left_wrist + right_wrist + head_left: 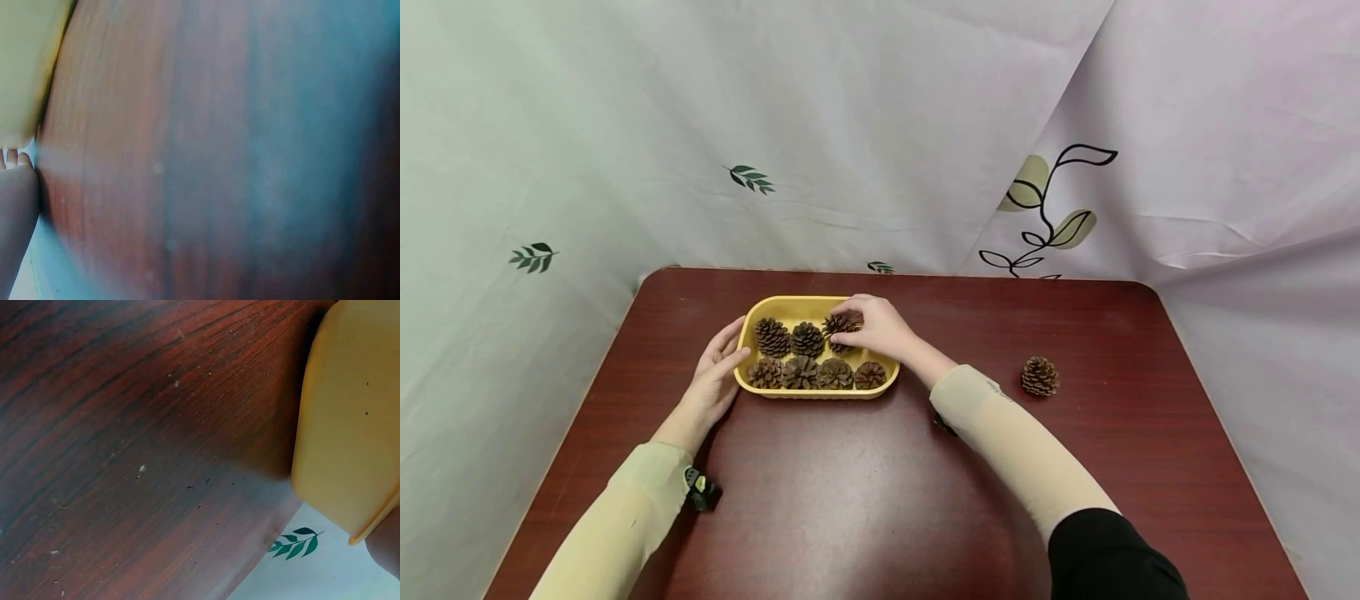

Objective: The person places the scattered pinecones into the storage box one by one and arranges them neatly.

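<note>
A yellow tray [816, 395] holds several brown pine cones, with a row along its near side and others behind. My right hand [880, 329] reaches over the tray's right part and pinches a pine cone [841, 325] between thumb and fingers, partly covering it. At the tray's left end, my left hand [715, 375] grips the rim, thumb at the edge and fingers along the outer wall. The left wrist view catches a few fingertips [24, 159] beside the yellow wall. In the right wrist view the tray's outer side [350, 425] fills the right.
One more pine cone [1040, 377] stands on the reddish-brown table [820, 492], right of the right forearm. A white cloth [850, 150] with leaf prints hangs behind the table and along its sides. Small crumbs [142, 469] dot the tabletop.
</note>
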Motion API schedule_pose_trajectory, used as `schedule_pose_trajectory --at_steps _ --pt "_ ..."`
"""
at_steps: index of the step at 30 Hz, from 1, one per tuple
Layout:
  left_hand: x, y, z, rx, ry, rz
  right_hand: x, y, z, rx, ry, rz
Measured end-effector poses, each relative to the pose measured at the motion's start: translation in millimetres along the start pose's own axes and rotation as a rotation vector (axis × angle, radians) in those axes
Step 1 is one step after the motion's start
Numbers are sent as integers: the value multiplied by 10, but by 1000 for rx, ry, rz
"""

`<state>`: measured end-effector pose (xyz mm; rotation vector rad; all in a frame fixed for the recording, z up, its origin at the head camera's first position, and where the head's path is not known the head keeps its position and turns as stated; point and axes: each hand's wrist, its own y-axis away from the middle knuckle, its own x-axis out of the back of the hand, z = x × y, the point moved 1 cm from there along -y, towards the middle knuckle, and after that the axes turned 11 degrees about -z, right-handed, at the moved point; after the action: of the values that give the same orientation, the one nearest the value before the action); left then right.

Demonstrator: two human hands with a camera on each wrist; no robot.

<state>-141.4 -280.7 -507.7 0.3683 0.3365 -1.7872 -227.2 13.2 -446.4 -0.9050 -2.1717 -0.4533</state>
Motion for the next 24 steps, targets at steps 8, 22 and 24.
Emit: schedule_pose_trajectory --at_steps 8,22,24 --pt "1 -1 -4 2 11 2 -32 -33 -10 -10 167 -65" --pt "-1 2 5 -3 25 1 6 -52 -35 -15 203 -154" --pt "-3 1 6 -4 29 1 5 -56 -33 -11 215 -162"
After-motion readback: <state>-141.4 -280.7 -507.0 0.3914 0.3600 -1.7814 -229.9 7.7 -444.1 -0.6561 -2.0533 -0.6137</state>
